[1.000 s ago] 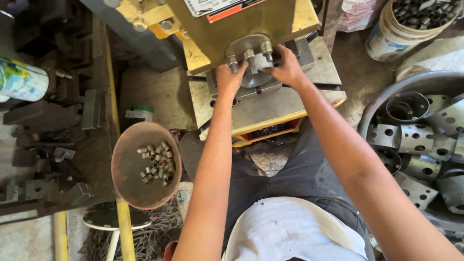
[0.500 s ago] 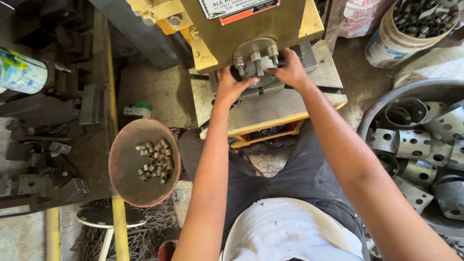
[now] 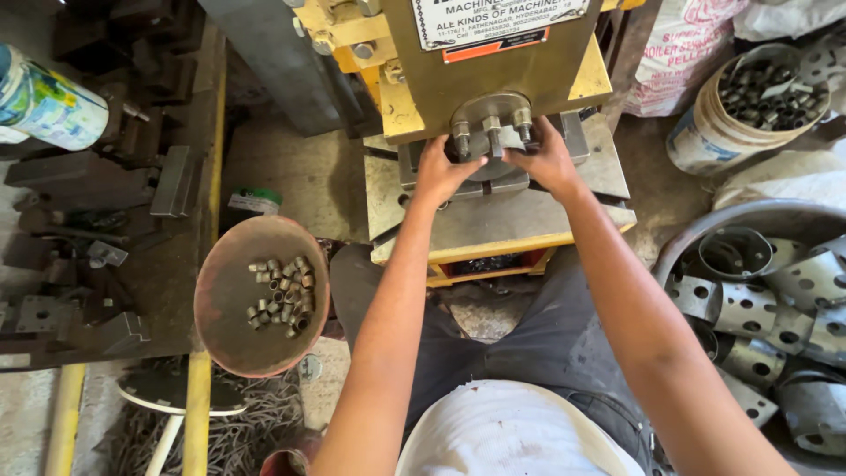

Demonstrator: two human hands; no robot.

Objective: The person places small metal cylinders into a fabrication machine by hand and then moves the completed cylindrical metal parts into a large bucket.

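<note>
Fingers of both the left hand and right hand are curled against the round bolted die at 12 o'clock; can't tell if they're grasping anything. White rectangular label with an orange strip sits just above. Rusty bowl of small bushings at 9 o'clock.

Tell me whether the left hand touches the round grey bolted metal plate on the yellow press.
Touching: head view shows left hand fingers pressed against the round plate.

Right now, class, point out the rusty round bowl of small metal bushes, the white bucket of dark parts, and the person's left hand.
Rusty round bowl (image 3: 231, 339), head view, bare inner wall.
White bucket (image 3: 705, 137), head view, side wall.
Left hand (image 3: 441, 172), head view, back of hand.
</note>
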